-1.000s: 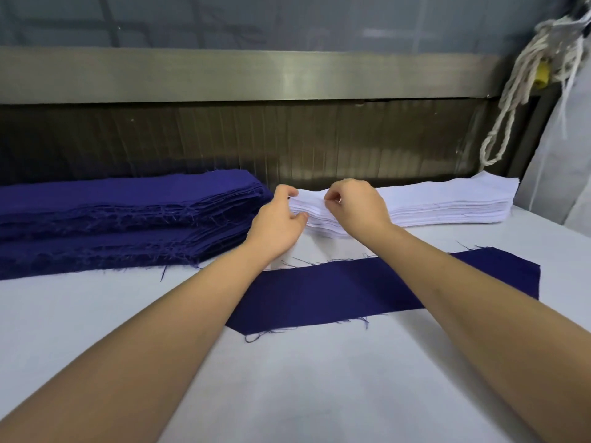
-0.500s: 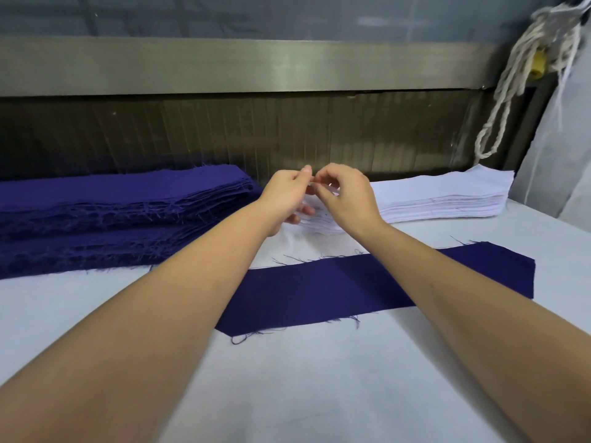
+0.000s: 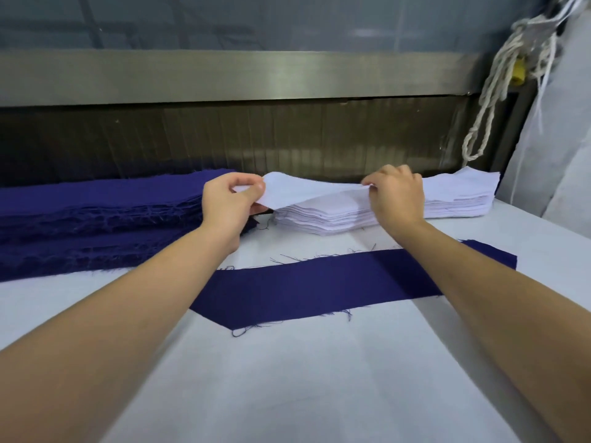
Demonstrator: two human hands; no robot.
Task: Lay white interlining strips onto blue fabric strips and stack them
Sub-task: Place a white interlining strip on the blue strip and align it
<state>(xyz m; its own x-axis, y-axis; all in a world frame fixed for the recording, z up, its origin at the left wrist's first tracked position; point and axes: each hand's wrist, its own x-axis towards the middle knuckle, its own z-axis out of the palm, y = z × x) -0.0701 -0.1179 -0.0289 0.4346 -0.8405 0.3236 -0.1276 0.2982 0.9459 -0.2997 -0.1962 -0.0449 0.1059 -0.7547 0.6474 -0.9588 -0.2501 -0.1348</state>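
Even, soft light; faint shadows; wide-angle bending at edges; slight softness throughout.

Centre, the blue fabric strip (image 3: 319,289) is matt woven cloth, frayed at its edges, like the blue pile (image 3: 96,219) at left. The white interlining strip (image 3: 303,195) looks thin, smooth, papery (so does the white stack (image 3: 454,203) under it). The table cover (image 3: 287,394) is matt pale cloth; the bar (image 3: 256,75) across the top, brushed metal; upper right, coarse twisted rope (image 3: 505,62).

My left hand (image 3: 227,203) and right hand (image 3: 398,199) reach forward, well apart, each pinching between thumb and fingers.
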